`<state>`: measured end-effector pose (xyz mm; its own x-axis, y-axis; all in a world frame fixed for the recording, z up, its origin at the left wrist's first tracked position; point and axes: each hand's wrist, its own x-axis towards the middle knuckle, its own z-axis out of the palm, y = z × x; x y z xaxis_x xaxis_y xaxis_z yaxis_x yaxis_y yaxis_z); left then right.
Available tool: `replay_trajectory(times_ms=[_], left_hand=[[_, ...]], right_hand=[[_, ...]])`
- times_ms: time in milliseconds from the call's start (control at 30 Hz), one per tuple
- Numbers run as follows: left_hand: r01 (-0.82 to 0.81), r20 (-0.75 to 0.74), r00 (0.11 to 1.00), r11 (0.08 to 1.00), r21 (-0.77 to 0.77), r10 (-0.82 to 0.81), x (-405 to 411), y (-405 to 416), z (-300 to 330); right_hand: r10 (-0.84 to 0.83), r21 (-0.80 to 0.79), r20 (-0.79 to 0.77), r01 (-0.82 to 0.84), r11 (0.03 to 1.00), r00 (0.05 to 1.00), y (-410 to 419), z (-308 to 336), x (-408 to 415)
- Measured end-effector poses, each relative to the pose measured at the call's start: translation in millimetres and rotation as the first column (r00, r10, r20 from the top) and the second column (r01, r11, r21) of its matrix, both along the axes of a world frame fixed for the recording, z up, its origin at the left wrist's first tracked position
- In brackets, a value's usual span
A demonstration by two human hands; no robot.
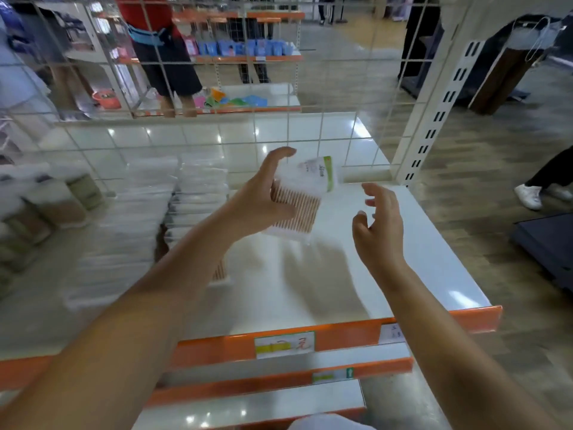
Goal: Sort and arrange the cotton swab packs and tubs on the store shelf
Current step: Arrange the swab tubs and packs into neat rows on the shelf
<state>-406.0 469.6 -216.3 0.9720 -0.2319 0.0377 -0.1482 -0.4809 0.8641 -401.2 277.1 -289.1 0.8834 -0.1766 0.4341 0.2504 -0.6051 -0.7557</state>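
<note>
The white store shelf with orange front edge (418,262) lay bare along its right edge. Stacked clear swab packs (130,231) filled its left side. The left hand (263,193) gripped a clear wooden-stick swab pack (302,203) mid-shelf; the right hand (379,226) hovered beside, fingers loosely spread.

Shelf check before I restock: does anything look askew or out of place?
One cotton swab pack lies apart from the neat pack stacks, half hidden under the left forearm, at the stacks' front corner on the white shelf. Another swab pack is tilted in the left hand, above the shelf. The image is blurred, so no damage is discernible.
</note>
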Motion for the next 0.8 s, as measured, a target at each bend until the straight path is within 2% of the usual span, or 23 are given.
replay_trajectory(times_ms=[67, 167, 233, 367, 467, 667, 733, 800], left_hand=[[0.005, 0.013, 1.0, 1.0, -0.018, -0.005, -13, 16, 4], [-0.074, 0.038, 0.996, 0.996, -0.049, 0.076, -29, 41, 7], [-0.133, 0.08, 0.988, 0.991, -0.017, 0.134, -37, 58, 8], [-0.178, 0.131, 0.977, 0.982, 0.064, 0.168, -52, 89, 5], [-0.126, 0.118, 0.986, 0.987, 0.096, 0.114, -59, 107, 0], [-0.014, 0.08, 0.997, 0.993, 0.115, 0.005, -70, 121, -15], [0.016, 0.098, 0.995, 0.982, 0.188, -0.035, -74, 122, -23], [0.037, 0.171, 0.98, 0.932, 0.36, -0.105, -75, 122, -30]], right_hand=[[0.05, -0.018, 0.016, -0.05, 0.999, 0.999, 20, 2, -13], [0.113, -0.111, 0.007, -0.112, 0.987, 0.994, 49, 3, -30], [0.076, -0.22, -0.009, -0.076, 0.973, 0.997, 66, 5, -38], [0.076, -0.431, 0.053, -0.046, 0.901, 0.996, 93, 7, -53], [0.086, -0.502, -0.018, -0.083, 0.861, 0.996, 108, 10, -60], [0.108, -0.533, -0.134, -0.164, 0.83, 0.985, 127, 15, -72], [0.11, -0.555, -0.174, -0.19, 0.81, 0.979, 132, 15, -75], [0.1, -0.572, -0.213, -0.207, 0.794, 0.972, 135, 14, -77]])
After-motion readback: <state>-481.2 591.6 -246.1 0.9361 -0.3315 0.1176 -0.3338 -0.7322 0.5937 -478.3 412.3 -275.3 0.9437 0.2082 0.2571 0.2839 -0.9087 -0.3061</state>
